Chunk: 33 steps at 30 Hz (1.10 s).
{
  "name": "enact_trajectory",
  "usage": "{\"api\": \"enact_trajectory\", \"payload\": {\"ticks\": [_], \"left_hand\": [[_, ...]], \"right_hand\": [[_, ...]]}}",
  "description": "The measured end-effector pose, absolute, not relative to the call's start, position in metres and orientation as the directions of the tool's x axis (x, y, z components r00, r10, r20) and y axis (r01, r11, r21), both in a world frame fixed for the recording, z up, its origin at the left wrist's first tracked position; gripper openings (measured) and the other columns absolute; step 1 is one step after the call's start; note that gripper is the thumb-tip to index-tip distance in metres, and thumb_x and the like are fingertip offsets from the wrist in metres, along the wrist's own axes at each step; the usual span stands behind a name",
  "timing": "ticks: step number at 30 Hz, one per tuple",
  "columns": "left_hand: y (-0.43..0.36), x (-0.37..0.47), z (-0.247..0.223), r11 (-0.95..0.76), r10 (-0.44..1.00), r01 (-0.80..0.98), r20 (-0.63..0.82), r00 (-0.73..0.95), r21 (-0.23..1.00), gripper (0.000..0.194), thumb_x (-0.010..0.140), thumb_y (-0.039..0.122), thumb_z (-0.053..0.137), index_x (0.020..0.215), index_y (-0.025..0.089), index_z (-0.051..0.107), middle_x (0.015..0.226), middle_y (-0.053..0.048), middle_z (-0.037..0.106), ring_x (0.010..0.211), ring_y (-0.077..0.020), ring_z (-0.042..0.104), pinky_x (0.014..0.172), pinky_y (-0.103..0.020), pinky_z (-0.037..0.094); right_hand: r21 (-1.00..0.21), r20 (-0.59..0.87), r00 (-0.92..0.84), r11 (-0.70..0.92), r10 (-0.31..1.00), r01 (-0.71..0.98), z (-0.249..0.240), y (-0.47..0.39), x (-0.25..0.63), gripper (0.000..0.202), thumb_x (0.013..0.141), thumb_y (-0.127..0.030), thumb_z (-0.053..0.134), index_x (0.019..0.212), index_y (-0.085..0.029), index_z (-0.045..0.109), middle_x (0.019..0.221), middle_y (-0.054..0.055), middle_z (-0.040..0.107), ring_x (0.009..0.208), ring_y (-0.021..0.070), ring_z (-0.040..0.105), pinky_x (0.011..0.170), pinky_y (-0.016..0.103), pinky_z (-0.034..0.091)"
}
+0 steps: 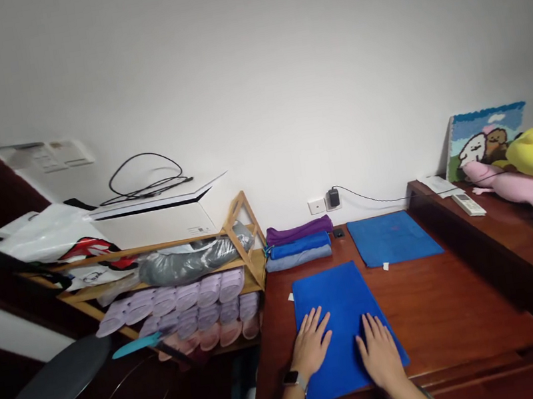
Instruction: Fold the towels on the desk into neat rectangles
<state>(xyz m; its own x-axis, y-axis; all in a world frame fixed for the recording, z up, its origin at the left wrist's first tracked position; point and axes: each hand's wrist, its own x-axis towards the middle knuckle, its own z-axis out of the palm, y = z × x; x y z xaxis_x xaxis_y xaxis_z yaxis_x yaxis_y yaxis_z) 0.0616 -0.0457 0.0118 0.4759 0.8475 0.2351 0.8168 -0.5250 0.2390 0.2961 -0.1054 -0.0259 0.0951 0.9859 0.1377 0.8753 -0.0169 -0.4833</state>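
And there they rest, left grip [310, 346] and right grip [381, 353] both released and spread on the bright blue cloth [340, 306], apparently pressing it flat against the tabletop [447, 319]!

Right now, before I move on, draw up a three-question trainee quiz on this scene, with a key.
1. True or false: the left hand and right hand both touch the near blue cloth.
2. On the person's own which side is the watch worn? A) right; B) left.
3. Fill in the colour: the rolled cloth nearest the wall is ____.

Key: 1. True. 2. B. 3. Purple.
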Motion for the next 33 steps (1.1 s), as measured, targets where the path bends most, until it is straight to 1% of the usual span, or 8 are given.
{"api": "enact_trajectory", "payload": {"ticks": [5,9,13,16,19,21,25,33], "left_hand": [[-0.058,0.050,-0.005,-0.366,0.925,0.911,0.175,0.336,0.189,0.053,0.108,0.047,0.038,0.161,0.036,0.039,0.169,-0.006,0.038,0.155,-0.0259,0.036,0.125,-0.050,0.036],[-0.089,0.063,0.000,-0.213,0.964,0.965,0.190,0.184,0.150,0.053,0.106,0.045,0.040,0.156,0.030,0.050,0.163,-0.011,0.048,0.149,-0.0323,0.045,0.118,-0.052,0.043],[-0.130,0.088,0.006,-0.096,0.975,0.989,0.213,0.070,0.115,0.050,0.105,0.041,0.039,0.142,0.020,0.066,0.137,-0.016,0.070,0.123,-0.0347,0.065,0.102,-0.050,0.052],[-0.133,0.099,0.017,-0.175,0.953,0.977,0.270,0.137,0.121,0.048,0.106,0.034,0.035,0.134,0.021,0.071,0.131,-0.013,0.073,0.123,-0.0312,0.064,0.105,-0.047,0.050],[-0.107,0.097,0.025,-0.348,0.905,0.927,0.309,0.294,0.137,0.047,0.106,0.033,0.037,0.143,0.024,0.065,0.152,-0.010,0.061,0.143,-0.0293,0.052,0.118,-0.048,0.042],[-0.085,0.093,0.024,-0.403,0.896,0.902,0.268,0.354,0.156,0.049,0.105,0.034,0.042,0.152,0.027,0.056,0.162,-0.008,0.051,0.150,-0.0295,0.045,0.122,-0.051,0.037],[-0.069,0.092,0.006,-0.311,0.945,0.932,0.166,0.282,0.186,0.054,0.105,0.041,0.045,0.158,0.033,0.046,0.168,-0.007,0.041,0.155,-0.0327,0.036,0.124,-0.058,0.034],[-0.103,0.112,-0.030,-0.139,0.972,0.974,0.215,0.100,0.179,0.056,0.106,0.044,0.041,0.161,0.033,0.040,0.168,-0.008,0.039,0.155,-0.0358,0.035,0.124,-0.062,0.033]], "right_hand": [[-0.422,0.076,-0.017,0.047,0.997,0.905,-0.047,-0.126,0.296,0.072,0.104,-0.054,0.031,0.167,-0.020,0.030,0.172,0.008,0.025,0.160,0.0338,0.018,0.130,0.060,0.017],[-0.422,0.075,-0.289,0.293,0.955,0.858,-0.006,-0.082,0.340,0.067,0.104,-0.054,0.035,0.166,-0.028,0.030,0.171,0.003,0.028,0.161,0.0284,0.020,0.132,0.056,0.014],[-0.391,0.014,-0.497,0.462,0.868,0.796,0.022,-0.039,0.377,0.066,0.098,-0.047,0.050,0.162,-0.035,0.038,0.172,0.000,0.028,0.161,0.0277,0.017,0.132,0.055,0.010],[-0.373,0.056,-0.283,0.283,0.957,0.883,0.014,-0.039,0.375,0.068,0.098,-0.037,0.044,0.164,-0.026,0.035,0.173,0.004,0.024,0.162,0.0277,0.014,0.132,0.054,0.010],[-0.401,0.059,0.073,-0.043,0.996,0.915,-0.010,-0.060,0.361,0.067,0.104,-0.039,0.027,0.165,-0.012,0.031,0.172,0.012,0.025,0.161,0.0288,0.017,0.131,0.052,0.016],[-0.388,0.017,0.157,-0.139,0.987,0.911,-0.024,-0.074,0.355,0.072,0.105,-0.045,0.023,0.164,-0.005,0.030,0.172,0.015,0.025,0.161,0.0307,0.019,0.131,0.052,0.017],[-0.346,-0.004,0.103,-0.098,0.995,0.933,-0.026,-0.074,0.363,0.073,0.104,-0.046,0.024,0.165,-0.006,0.027,0.172,0.013,0.022,0.161,0.0289,0.017,0.132,0.052,0.012],[-0.346,0.028,-0.079,0.084,0.996,0.934,0.000,-0.017,0.385,0.068,0.103,-0.041,0.030,0.166,-0.015,0.029,0.172,0.008,0.025,0.161,0.0252,0.016,0.131,0.050,0.008]]}}
